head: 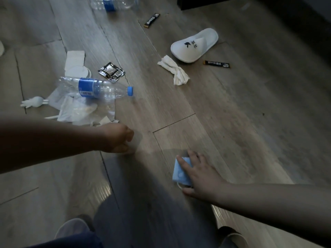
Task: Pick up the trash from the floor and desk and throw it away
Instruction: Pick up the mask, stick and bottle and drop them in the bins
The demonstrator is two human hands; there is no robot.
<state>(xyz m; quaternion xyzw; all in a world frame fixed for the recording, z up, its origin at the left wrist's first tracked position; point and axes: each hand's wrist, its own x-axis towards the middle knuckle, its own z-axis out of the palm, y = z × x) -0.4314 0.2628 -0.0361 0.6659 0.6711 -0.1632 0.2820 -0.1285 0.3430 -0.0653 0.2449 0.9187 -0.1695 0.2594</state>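
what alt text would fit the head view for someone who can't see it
A person's right hand lays its fingers on a light blue face mask on a wood floor; the left hand hovers curled. Beyond lie a clear water bottle, crumpled tissue, a foil wrapper and a white slipper.

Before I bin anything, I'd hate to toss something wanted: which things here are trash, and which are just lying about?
Trash: near bottle, far bottle, tissue, foil packet, far sachet, near sachet, mask, paper scraps.
Lying about: slipper, likely the figurine.
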